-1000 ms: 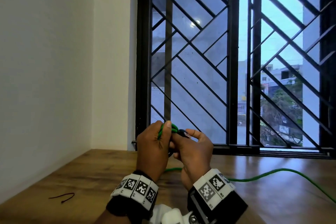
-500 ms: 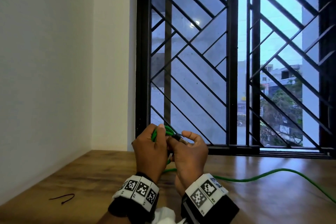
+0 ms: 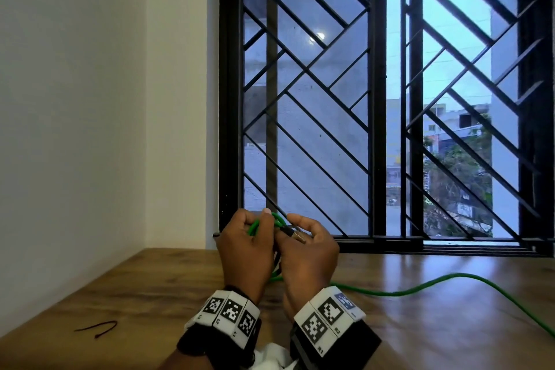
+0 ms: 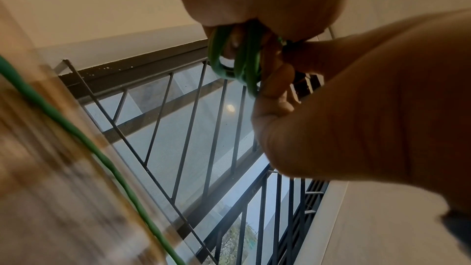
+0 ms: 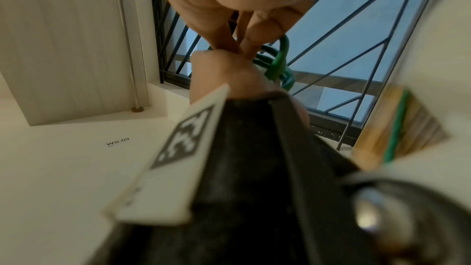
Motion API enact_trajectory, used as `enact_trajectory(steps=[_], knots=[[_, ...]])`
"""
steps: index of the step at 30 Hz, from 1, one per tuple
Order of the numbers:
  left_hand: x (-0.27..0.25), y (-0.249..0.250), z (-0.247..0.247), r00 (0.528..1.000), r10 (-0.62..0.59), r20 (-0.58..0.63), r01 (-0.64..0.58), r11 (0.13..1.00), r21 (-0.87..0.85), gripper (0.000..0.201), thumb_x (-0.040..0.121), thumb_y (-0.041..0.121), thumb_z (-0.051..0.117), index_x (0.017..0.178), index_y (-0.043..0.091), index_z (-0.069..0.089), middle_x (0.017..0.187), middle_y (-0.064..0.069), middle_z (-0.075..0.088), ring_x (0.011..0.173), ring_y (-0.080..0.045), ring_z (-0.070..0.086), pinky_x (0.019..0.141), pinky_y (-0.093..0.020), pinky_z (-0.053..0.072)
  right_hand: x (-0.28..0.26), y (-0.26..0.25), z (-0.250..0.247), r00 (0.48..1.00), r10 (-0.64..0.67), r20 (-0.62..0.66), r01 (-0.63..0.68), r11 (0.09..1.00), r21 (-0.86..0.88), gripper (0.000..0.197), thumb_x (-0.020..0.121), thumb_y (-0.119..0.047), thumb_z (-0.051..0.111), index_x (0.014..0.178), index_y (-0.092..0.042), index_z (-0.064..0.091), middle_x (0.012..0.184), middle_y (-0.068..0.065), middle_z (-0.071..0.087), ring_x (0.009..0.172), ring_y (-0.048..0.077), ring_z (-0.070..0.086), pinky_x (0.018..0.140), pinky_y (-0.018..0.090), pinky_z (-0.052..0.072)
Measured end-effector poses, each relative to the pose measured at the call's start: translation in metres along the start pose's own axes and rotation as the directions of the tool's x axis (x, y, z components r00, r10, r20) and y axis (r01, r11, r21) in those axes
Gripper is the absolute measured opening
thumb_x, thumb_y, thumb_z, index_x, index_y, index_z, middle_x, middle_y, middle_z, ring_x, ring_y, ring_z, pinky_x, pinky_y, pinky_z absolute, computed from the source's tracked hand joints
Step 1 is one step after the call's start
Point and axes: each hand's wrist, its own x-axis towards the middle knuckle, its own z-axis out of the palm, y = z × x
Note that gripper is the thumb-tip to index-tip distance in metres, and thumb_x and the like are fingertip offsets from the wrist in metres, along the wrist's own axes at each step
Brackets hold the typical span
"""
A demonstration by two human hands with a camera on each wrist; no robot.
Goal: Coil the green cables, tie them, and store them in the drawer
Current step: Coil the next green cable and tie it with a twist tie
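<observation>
While both wrists, strapped with marker bands, hover above the near edge of the wooden table (image 3: 420,324), the two hands rise together, backs toward the camera. The left hand (image 3: 244,252) curls its fingers round a small bundle of loops of the green cable (image 3: 399,291), thumb upright. The right hand (image 3: 309,258), touching the left, pinches the cable's dark plug end (image 3: 292,233) between thumb and fingers. The loose length trails across the table to the right. A thin black tie (image 3: 97,329) lies well apart on the left. Beyond stands the barred window (image 3: 372,99).
</observation>
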Motion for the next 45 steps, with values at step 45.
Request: enact_trajectory(steps=[45], knots=[[0.008, -0.001, -0.007, 0.969, -0.240, 0.059, 0.247, 0.923, -0.294, 0.014, 0.094, 0.001, 0.066, 0.088, 0.010, 0.075, 0.081, 0.005, 0.076, 0.075, -0.001, 0.071, 0.065, -0.016, 0.055, -0.003, -0.019, -0.007, 0.958, -0.195, 0.212, 0.274, 0.844, -0.460, 0.053, 0.069, -0.028, 0.091, 0.102, -0.033, 0.050, 0.078, -0.004, 0.069, 0.069, 0.008, 0.069, 0.058, 0.024, 0.056]])
